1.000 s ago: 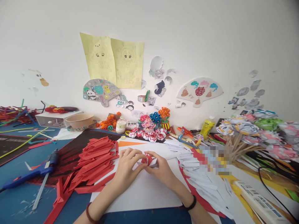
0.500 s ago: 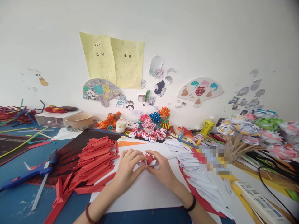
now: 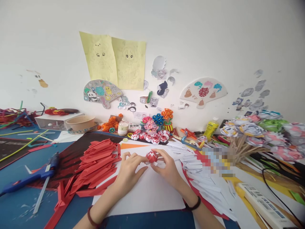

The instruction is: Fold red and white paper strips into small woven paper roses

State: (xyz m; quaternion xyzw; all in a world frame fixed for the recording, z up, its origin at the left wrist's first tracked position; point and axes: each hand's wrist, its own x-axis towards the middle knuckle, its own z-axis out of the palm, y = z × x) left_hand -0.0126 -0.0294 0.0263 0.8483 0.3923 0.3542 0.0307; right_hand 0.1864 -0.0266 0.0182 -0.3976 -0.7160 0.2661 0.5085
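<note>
A small round paper flower (image 3: 151,156), folded in red and white zigzag layers, is held between my two hands above a white paper sheet (image 3: 145,197). My right hand (image 3: 168,167) curls around its right side, fingers over the top and thumb near the base. From the left, my left hand (image 3: 131,168) presses its index fingertip against the flower, while its thumb stands a little apart below. Folded red paper strips (image 3: 98,162) lie piled left of my left hand. White folded strips (image 3: 197,175) spread out right of my right hand.
A blue glue gun (image 3: 45,171) lies at the left. Behind my hands are several finished red-and-white flowers (image 3: 156,138) and a cream-coloured jar (image 3: 123,128). At the right stand a yellow bottle (image 3: 211,128), paper bouquets (image 3: 252,130) and a white power strip (image 3: 267,206).
The flower has turned so its layered red-and-white side faces me. My left thumb has moved away from the right thumb, and my right fingers have shifted around the flower.
</note>
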